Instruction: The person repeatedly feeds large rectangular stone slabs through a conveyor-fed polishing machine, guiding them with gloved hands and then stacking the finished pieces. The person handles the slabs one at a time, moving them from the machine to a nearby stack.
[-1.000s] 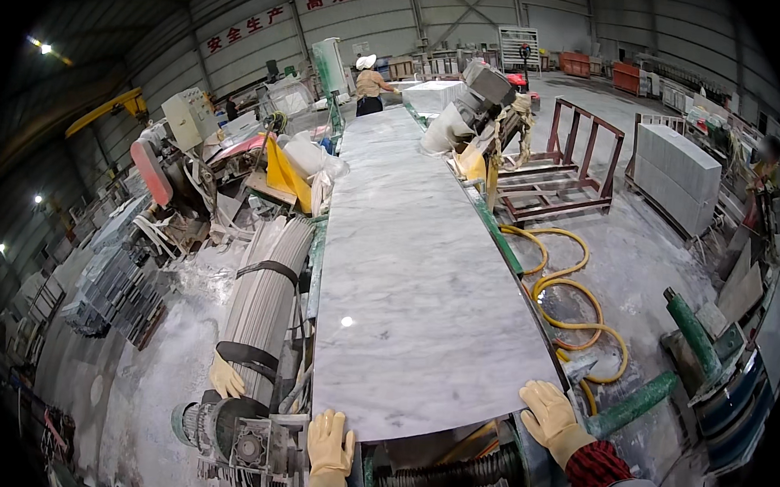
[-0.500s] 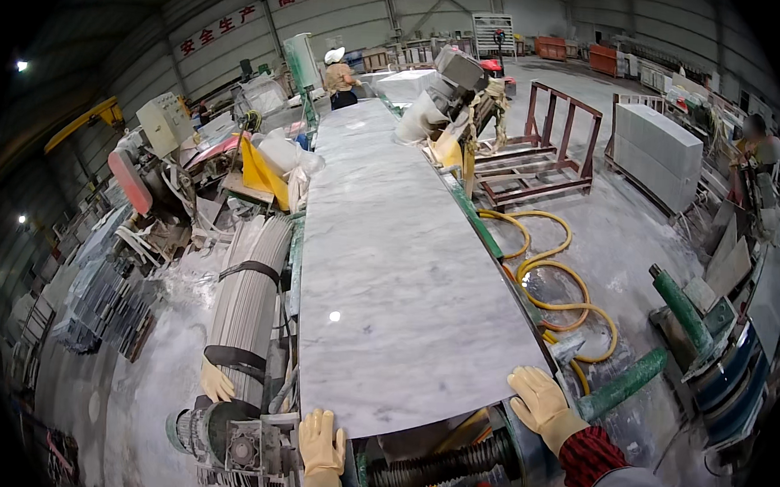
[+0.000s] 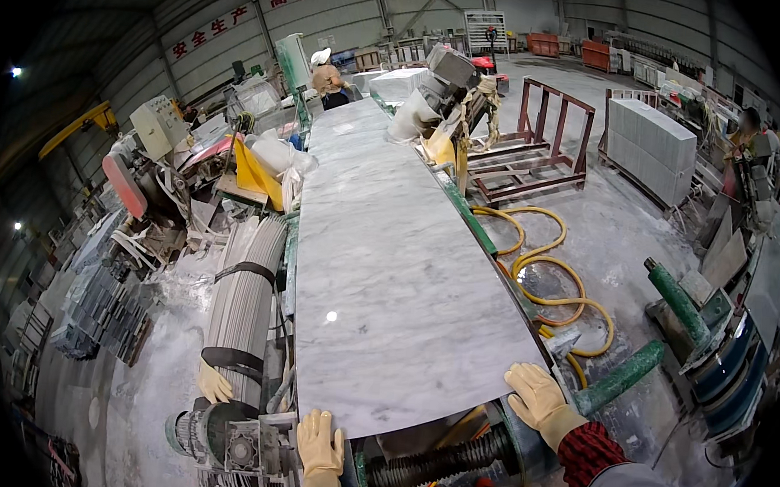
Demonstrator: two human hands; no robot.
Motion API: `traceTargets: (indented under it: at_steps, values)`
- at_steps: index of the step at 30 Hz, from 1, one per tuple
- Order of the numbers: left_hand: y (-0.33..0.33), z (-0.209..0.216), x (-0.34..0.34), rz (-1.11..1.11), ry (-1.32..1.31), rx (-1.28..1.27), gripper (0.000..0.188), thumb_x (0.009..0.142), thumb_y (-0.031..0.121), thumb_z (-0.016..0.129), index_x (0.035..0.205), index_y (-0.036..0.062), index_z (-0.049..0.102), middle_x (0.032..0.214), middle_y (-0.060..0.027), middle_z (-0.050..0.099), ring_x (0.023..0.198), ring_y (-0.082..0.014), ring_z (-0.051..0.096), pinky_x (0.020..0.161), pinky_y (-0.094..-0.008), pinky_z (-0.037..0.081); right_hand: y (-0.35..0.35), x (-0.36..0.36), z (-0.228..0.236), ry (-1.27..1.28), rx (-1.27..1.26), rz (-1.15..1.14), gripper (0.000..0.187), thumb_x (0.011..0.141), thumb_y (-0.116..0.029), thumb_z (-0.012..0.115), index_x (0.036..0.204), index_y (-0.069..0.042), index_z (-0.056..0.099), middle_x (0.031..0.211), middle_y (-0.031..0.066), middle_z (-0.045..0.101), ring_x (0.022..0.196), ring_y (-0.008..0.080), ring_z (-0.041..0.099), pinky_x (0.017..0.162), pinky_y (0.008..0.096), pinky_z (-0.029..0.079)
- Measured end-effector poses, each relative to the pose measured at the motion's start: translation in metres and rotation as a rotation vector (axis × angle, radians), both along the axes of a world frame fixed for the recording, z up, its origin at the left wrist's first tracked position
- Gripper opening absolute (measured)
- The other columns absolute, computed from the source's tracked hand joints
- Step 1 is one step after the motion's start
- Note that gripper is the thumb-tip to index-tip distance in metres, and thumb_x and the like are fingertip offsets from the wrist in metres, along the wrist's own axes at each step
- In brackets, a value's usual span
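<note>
A long, polished slab of white-and-grey veined stone (image 3: 388,270) stretches away from me on a green-framed machine bed. My left hand (image 3: 320,447), in a cream glove, lies at the slab's near left corner with fingers stretched forward. At the near right corner, my right hand (image 3: 542,401), also gloved, rests with its fingers spread flat on the edge. Neither hand grips anything. Below the slab's near edge shows a dark ribbed roller-like part (image 3: 443,457). Another cream glove (image 3: 214,381) sits by the strapped bundle to the left; whether it is worn cannot be seen.
The strapped bundle of pale strips (image 3: 246,297) stands left of the bed, above a motor (image 3: 201,428). Yellow hoses (image 3: 576,293) loop across the floor at right, near a green post (image 3: 620,377). A rust-red rack (image 3: 541,155) stands beyond. One person (image 3: 327,81) is at the far end.
The whole view has shifted slightly left. The person at the far end has bent forward. My hands keep their places at the slab's near corners.
</note>
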State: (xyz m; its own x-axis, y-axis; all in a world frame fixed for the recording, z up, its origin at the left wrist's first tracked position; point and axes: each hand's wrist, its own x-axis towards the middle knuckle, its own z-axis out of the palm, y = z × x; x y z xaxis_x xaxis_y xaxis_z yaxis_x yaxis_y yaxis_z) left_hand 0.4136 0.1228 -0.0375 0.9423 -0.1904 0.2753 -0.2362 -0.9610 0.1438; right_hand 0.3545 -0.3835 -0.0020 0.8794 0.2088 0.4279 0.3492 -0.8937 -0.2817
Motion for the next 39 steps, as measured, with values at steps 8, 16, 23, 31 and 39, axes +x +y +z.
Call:
traceTargets:
  at_steps: [8, 16, 23, 31, 39]
  values:
    - [0.0, -0.001, -0.002, -0.011, -0.004, -0.005, 0.052, 0.099, 0.026, 0.067, 0.147, 0.0082, 0.055, 0.155, -0.0231, 0.052, 0.145, -0.0451, 0.045, 0.124, -0.0553, 0.031, 0.0, -0.005, 0.001, 0.001, 0.001, -0.004, 0.047, 0.092, -0.021, 0.072, 0.135, -0.003, 0.063, 0.139, 0.0228, 0.064, 0.131, 0.0447, 0.058, 0.118, 0.0533, 0.042]
    - [0.003, -0.007, -0.006, -0.018, -0.048, 0.005, 0.053, 0.099, 0.029, 0.068, 0.146, 0.0076, 0.055, 0.154, -0.0221, 0.053, 0.144, -0.0448, 0.046, 0.125, -0.0552, 0.03, -0.002, -0.007, -0.006, 0.063, -0.05, -0.034, 0.048, 0.096, -0.027, 0.068, 0.139, -0.007, 0.061, 0.147, 0.018, 0.06, 0.138, 0.0389, 0.054, 0.123, 0.0492, 0.038]
    - [0.003, -0.005, -0.008, -0.017, -0.012, 0.005, 0.054, 0.1, 0.028, 0.067, 0.147, 0.0076, 0.053, 0.155, -0.0229, 0.052, 0.145, -0.0442, 0.044, 0.125, -0.0547, 0.029, 0.0, -0.011, -0.001, 0.032, 0.0, -0.018, 0.048, 0.095, -0.023, 0.07, 0.138, -0.004, 0.062, 0.142, 0.0222, 0.063, 0.134, 0.0443, 0.056, 0.12, 0.0533, 0.04]
    - [0.004, -0.007, -0.012, -0.003, -0.003, 0.001, 0.052, 0.101, 0.028, 0.066, 0.147, 0.0082, 0.053, 0.156, -0.0237, 0.051, 0.146, -0.044, 0.043, 0.125, -0.0543, 0.03, 0.0, -0.014, -0.003, 0.071, -0.038, -0.033, 0.047, 0.096, -0.027, 0.068, 0.138, -0.007, 0.063, 0.146, 0.0179, 0.062, 0.136, 0.0394, 0.055, 0.123, 0.0493, 0.039]
    - [0.002, -0.001, -0.015, -0.014, 0.009, -0.021, 0.049, 0.102, 0.026, 0.065, 0.146, 0.0079, 0.054, 0.157, -0.0252, 0.05, 0.146, -0.0455, 0.044, 0.125, -0.0549, 0.03, -0.003, -0.016, -0.012, 0.075, -0.036, -0.04, 0.047, 0.097, -0.029, 0.067, 0.139, -0.008, 0.062, 0.147, 0.0183, 0.061, 0.138, 0.0394, 0.054, 0.124, 0.0499, 0.037]
